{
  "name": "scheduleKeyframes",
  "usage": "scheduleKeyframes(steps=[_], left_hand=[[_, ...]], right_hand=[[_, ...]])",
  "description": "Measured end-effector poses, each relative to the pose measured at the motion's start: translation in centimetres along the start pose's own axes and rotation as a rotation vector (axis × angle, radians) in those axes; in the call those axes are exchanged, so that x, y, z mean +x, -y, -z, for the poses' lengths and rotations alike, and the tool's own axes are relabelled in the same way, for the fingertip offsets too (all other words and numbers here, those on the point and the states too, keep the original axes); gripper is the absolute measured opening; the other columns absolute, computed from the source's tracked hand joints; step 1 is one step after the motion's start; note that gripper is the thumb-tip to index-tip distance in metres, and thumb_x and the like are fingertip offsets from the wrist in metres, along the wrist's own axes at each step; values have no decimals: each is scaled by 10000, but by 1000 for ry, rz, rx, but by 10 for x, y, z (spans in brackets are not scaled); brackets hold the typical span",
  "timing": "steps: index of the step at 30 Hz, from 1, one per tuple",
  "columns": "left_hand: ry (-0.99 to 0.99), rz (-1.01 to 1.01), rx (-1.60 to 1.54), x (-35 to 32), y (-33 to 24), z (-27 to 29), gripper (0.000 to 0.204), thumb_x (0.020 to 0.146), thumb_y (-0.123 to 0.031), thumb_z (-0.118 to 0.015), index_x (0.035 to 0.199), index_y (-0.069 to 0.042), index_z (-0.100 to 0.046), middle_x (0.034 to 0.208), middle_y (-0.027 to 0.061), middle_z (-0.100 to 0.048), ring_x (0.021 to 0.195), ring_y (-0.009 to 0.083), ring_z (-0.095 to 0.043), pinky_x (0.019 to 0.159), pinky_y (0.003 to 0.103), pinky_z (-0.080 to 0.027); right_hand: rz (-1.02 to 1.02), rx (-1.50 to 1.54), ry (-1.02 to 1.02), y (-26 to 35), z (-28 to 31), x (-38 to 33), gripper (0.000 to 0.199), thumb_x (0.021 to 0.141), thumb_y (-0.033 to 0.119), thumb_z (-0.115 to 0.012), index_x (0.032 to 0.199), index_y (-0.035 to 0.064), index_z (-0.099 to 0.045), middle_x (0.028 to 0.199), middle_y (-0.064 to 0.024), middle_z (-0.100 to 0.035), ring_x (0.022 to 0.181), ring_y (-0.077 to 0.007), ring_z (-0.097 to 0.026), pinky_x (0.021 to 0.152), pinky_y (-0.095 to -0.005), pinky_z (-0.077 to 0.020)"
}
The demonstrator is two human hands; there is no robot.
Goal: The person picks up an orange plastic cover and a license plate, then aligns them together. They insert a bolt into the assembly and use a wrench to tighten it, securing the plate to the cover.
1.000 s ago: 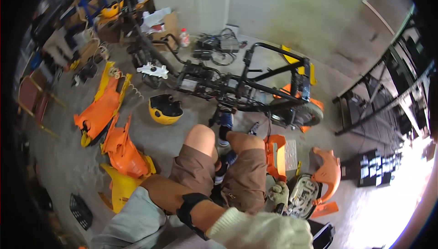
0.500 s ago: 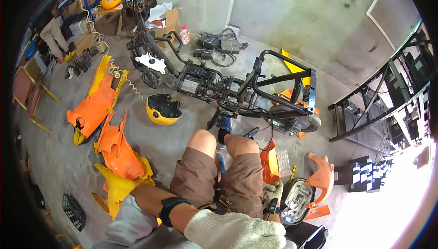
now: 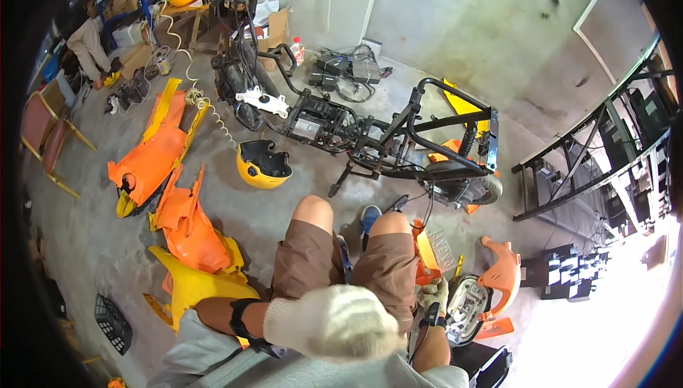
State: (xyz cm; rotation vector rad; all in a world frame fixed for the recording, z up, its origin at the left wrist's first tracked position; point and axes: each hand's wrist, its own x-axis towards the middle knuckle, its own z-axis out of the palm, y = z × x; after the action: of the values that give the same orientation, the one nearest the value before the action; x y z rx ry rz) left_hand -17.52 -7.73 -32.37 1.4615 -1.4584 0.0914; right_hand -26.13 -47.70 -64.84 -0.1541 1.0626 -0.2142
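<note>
Left hand: While it hangs over the lap, the left hand (image 3: pixel 338 322) wears a pale knit glove and looks blurry, so I cannot tell if its fingers are apart or together.
Right hand: The right hand (image 3: pixel 432 293) has a glove too, and a black strap (image 3: pixel 431 315) goes around its wrist. It is at the low end of an orange cover (image 3: pixel 427 274), but I cannot tell if its fingers are clamped on it.
Orange cover: It is just beside the right knee, and it looks yellow inside.
Right side: A gray tray (image 3: pixel 466 304) lies on the floor near the right hand. A curved orange piece (image 3: pixel 501 278) sits next to it.
Bike frame: The big black bike frame (image 3: pixel 373 140) is in front of the knees, with a white part (image 3: pixel 262 101) near its front.
Helmet: A yellow helmet (image 3: pixel 260 174) sits on the floor, open side up.
Left side: Two long orange parts (image 3: pixel 196 238) and a yellow part (image 3: pixel 203 285) lie on the floor.
</note>
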Motion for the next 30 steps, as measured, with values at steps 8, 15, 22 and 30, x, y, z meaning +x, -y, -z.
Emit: scheduleKeyframes(steps=[8, 15, 22, 30], left_hand=[[50, 274, 200, -43, 20, 10, 340, 786, -110, -773, 1107, -88, -663, 895, 73, -673, 725, 288, -659, 633, 386, -531], [133, 598, 201, -26, 64, 22, 199, 839, -88, -729, 1025, -61, -664, 810, 106, -696, 690, 260, -679, 634, 354, -536], [128, 816, 223, 2, 105, 6, 135, 864, -38, -709, 993, -20, -670, 839, 75, -712, 643, 112, -634, 585, 267, -499], [192, 1020, 153, 13, 119, -1, 109, 908, -55, -629, 1006, -10, -620, 874, 15, -610, 672, 44, -486, 588, 223, -415]], right_hand=[[39, 65, -4, 11, -12, 7, 370, 969, 419, -620, 695, 171, -628, 482, 103, -326, 380, -63, -293, 373, -225, -334], [12, -190, 323, 13, 1, 26, 190, 981, 372, -581, 911, 195, -593, 638, 63, -441, 532, -96, -452, 442, -245, -370], [28, 189, 5, -13, -3, 45, 153, 962, 310, -616, 895, 186, -556, 644, 84, -529, 436, -54, -393, 371, -210, -322], [53, 79, -28, -16, 5, 35, 198, 998, 348, -563, 999, 151, -569, 697, -33, -557, 438, -123, -382, 393, -281, -365]])
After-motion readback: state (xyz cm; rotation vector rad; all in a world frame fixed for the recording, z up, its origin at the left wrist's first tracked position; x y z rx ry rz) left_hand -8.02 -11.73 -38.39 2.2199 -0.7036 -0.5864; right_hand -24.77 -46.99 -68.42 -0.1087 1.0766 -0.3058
